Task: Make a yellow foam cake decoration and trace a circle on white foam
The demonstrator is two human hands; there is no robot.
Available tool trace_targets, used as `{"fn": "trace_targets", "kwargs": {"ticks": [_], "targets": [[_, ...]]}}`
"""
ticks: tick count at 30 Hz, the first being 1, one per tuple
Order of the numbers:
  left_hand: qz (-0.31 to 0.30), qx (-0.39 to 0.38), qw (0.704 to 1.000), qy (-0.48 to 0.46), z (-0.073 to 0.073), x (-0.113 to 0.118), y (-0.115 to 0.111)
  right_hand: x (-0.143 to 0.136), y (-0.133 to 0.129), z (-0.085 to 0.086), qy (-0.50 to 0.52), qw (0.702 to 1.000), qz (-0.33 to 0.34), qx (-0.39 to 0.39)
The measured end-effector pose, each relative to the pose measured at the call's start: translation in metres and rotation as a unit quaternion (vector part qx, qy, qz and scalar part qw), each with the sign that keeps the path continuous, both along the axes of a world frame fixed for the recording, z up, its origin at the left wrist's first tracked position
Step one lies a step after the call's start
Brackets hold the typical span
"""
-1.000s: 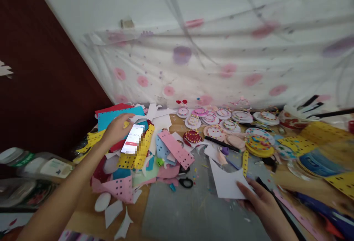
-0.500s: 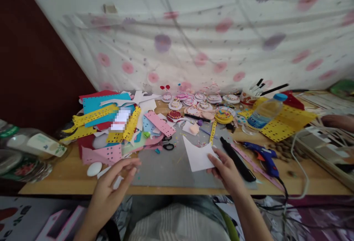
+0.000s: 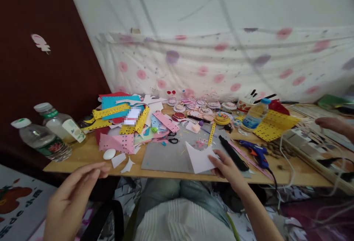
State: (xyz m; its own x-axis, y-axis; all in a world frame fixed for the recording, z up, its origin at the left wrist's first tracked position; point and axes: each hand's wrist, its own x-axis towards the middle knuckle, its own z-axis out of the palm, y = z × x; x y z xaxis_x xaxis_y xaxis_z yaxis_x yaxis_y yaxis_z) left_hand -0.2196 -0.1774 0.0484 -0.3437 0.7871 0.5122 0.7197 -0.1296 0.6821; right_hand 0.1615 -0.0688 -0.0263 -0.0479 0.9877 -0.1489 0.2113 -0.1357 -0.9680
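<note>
My right hand (image 3: 225, 165) pinches a white paper piece (image 3: 200, 160) with a concave curved cut along its upper edge, held over the grey cutting mat (image 3: 163, 158). My left hand (image 3: 76, 193) is in front of the table's left edge, fingers stretched out and the thumb a little apart, with nothing visible in it. Nearest to it on the table are a white oval object (image 3: 109, 154) and two white scraps (image 3: 118, 160). Scissors (image 3: 173, 140) with black handles lie at the mat's far left, partly under coloured scraps.
Two plastic bottles (image 3: 45, 143) stand at left beside a pile of coloured sheets (image 3: 116, 143). Decorated round pieces (image 3: 203, 104) line the back. At right are a black tool-like strip (image 3: 233, 154), blue glue gun (image 3: 256, 152), water bottle (image 3: 254, 117), power strip (image 3: 306, 141) and another person's hand (image 3: 336, 126).
My left hand has drawn back from the table toward the lower left, its thumb nearer the fingers. My right hand still holds the white piece. The view has tilted up and turned left.
</note>
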Motion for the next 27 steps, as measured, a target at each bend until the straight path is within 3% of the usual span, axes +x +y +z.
{"fn": "trace_targets", "kwargs": {"ticks": [2, 4, 8, 11, 15, 18, 22, 27], "targets": [[0.018, 0.009, 0.997, -0.080, 0.002, 0.004, 0.009, -0.001, 0.005, -0.003, -0.026, 1.000, -0.004, 0.011], [-0.006, -0.001, 0.993, -0.115, 0.005, 0.010, 0.024, -0.003, 0.017, -0.007, -0.064, 0.998, -0.013, 0.026], [-0.067, -0.031, 0.997, -0.030, 0.006, 0.013, 0.062, -0.006, 0.054, -0.009, -0.170, 0.979, -0.063, 0.091], [-0.076, -0.031, 0.995, 0.057, -0.003, 0.007, 0.095, -0.017, 0.087, 0.002, -0.265, 0.941, -0.066, 0.201], [-0.066, -0.042, 0.983, 0.163, -0.022, -0.002, 0.133, -0.057, 0.127, 0.026, -0.393, 0.822, 0.070, 0.406], [-0.044, -0.116, 0.956, 0.266, -0.036, -0.009, 0.151, -0.095, 0.152, 0.036, -0.411, 0.760, 0.156, 0.479], [-0.034, -0.206, 0.904, 0.374, -0.050, -0.022, 0.158, -0.129, 0.178, 0.034, -0.404, 0.725, 0.236, 0.505], [0.038, -0.222, 0.865, 0.449, -0.056, -0.048, 0.153, -0.171, 0.179, 0.019, -0.358, 0.681, 0.394, 0.503]]}}
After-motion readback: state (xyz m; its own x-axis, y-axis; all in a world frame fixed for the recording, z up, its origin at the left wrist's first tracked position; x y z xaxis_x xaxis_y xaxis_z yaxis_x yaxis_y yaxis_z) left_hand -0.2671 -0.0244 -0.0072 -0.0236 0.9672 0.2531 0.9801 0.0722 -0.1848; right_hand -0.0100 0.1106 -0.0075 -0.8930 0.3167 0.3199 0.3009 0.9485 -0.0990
